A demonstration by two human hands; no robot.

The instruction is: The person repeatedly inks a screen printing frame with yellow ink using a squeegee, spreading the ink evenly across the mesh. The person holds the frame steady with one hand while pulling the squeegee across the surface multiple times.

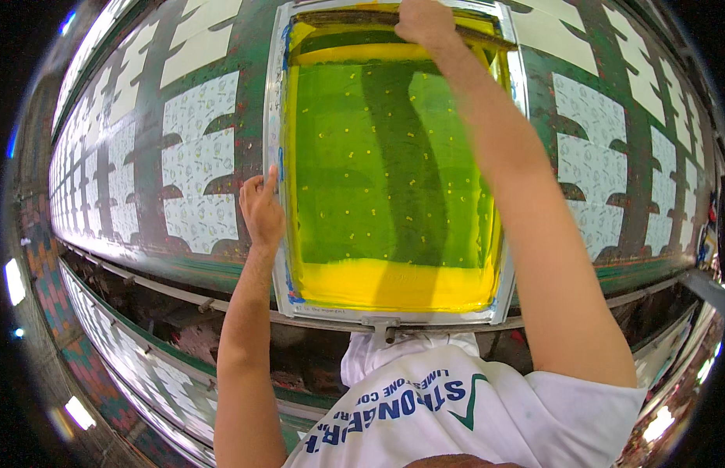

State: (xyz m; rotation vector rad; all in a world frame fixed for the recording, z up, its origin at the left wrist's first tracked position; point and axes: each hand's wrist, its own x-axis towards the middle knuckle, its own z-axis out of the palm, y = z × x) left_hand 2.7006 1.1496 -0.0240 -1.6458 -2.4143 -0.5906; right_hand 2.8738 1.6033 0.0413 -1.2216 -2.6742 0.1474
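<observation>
A screen printing frame [277, 117] with pale metal rails lies in front of me on a long green table. Its mesh [339, 156] is see-through yellow-green, dotted with small yellow marks and yellow along the edges. At the far end of the mesh lies a long dark squeegee [487, 39], set crosswise and slightly slanted. My right hand [426, 23] is closed over the squeegee, arm stretched out across the screen. By the left rail, my left hand [261, 210] has its fingers bent against the frame, one finger lying along the rail.
White pieces with a small print [199, 156] lie in rows left of the frame, and similar printed pieces [588, 156] lie to its right. Plain whitish pieces [549, 31] lie farther back. A metal rail [175, 292] runs along the table's near edge; another table [144, 366] stands at lower left.
</observation>
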